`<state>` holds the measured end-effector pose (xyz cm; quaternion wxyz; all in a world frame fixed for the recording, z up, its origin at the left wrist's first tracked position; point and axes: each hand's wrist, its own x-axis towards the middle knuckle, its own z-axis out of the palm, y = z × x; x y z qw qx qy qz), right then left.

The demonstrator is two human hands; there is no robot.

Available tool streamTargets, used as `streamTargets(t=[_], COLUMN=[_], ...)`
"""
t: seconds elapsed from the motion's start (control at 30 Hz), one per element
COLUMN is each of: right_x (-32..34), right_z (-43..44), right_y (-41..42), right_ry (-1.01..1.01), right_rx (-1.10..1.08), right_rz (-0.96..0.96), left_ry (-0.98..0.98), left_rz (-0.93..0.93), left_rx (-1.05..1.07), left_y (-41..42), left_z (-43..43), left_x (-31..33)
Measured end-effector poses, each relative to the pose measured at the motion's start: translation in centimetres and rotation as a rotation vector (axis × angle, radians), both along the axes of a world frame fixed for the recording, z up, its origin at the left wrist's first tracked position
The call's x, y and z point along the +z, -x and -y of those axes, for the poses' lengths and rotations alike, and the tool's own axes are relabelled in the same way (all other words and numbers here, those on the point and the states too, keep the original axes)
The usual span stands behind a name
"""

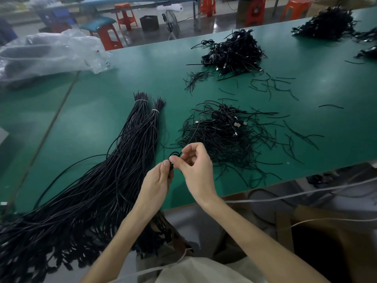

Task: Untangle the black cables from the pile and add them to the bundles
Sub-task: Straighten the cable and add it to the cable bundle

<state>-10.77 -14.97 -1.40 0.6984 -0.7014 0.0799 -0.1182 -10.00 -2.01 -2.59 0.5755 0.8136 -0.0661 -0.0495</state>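
Counter: green top; carries every cable item listed below.

Left hand: held above the counter's near edge, fingers curled, thumb and fingertips pinching the black cable.

Right hand: touching the left hand, thumb and forefinger pinching the same cable, remaining fingers curled inward.

Black cable: a small tangle of loops held between the two hands, just off the near pile's left fringe. One thin strand rises from it toward that pile.

Near pile: loose, tangled black cables with a few metal plugs showing, right of the bundles and directly beyond the hands.

Bundles: two long sheaves of black cables lying side by side, left of the hands. Each is bound near its far end by a white tie. The near ends spill over the counter edge.

Middle pile: denser heap of black cables, well beyond the near pile.

Far pile: further heap at the counter's far right.

Stray cable pieces: short lengths scattered between and to the right of the piles.

Plastic bag: clear and crumpled, at the far left of the counter.

Orange stools and a floor fan: on the floor beyond the counter.
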Motion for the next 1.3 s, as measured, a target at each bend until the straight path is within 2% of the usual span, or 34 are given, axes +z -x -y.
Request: streamTargets(t=[0.43, 0.6, 0.77, 0.93, 1.3], right_x=[-0.2, -0.4, -0.1, 0.3, -0.1], right_z=[0.1, 0.4, 0.4, 0.8, 0.6], right_y=[0.2, 0.7, 1.2, 1.1, 1.4], right_ry=[0.070, 0.030, -0.076, -0.378, -0.283], right_rx=[0.109, 0.208, 0.246, 0.437, 0.363], right_rz=[-0.068, -0.103, -0.161, -0.354, -0.305], left_ry=[0.013, 0.024, 0.007, -0.110, -0.137], left_rz=[-0.028, -0.001, 0.047, 0.157, 0.163], left_rx=[0.056, 0.185, 0.212, 0.218, 0.127], left_y=[0.1, -0.6, -0.9, -0.6, 0.2], left_z=[-0.7, -1.8, -2.0, -1.9, -1.2], left_x=[0.5, 0.3, 0.4, 0.1, -0.5])
